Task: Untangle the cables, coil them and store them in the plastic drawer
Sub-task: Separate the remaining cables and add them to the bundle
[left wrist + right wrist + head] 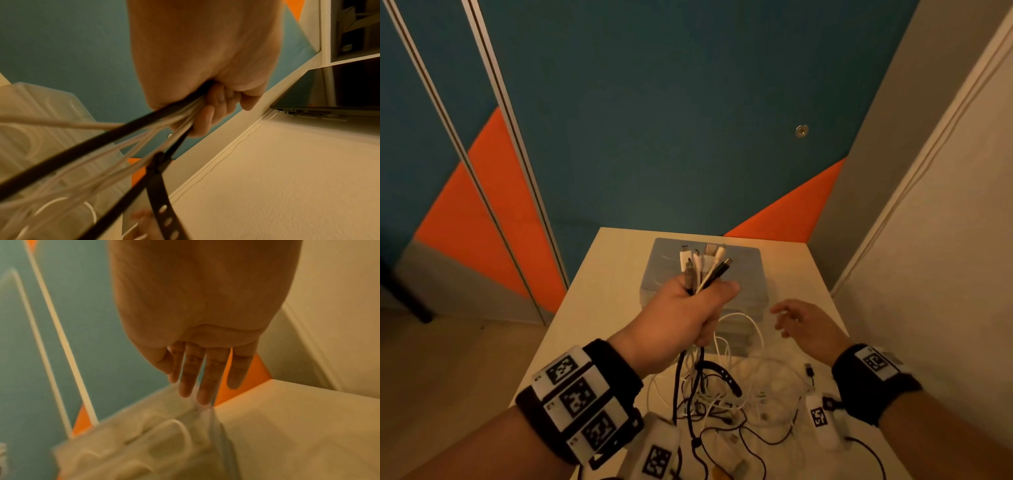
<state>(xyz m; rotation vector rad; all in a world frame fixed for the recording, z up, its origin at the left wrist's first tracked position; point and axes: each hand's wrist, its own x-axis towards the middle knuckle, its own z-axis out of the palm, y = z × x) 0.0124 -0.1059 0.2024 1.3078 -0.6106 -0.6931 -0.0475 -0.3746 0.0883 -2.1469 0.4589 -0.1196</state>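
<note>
I see my left hand (688, 317) raised above the pale rectangular table (599, 294), fist wrapped tight around a bundle of white and black cables (703, 270). Their plug ends fan out above my knuckles, and I cannot count them surely. Below the fist the cords hang into a tangled heap of thin white and black cords (736, 397) on the table's near part, with a black perforated strap (726, 375) among them. The left wrist view shows the fingers (205, 116) curled around the strands; the lower cords there blur badly.

My right hand (808, 325) hovers to the right, fingers loosely spread, gripping nothing. In the right wrist view its fingertips (203, 395) hang just above the translucent plastic drawer unit (753, 270); they may brush its edge, but motion blur hides that. The unit stands at the table's far middle, partly hidden behind my left fist, and I cannot tell whether any drawer is pulled out. The heap's near edge is cut off by the wrist bands.
</note>
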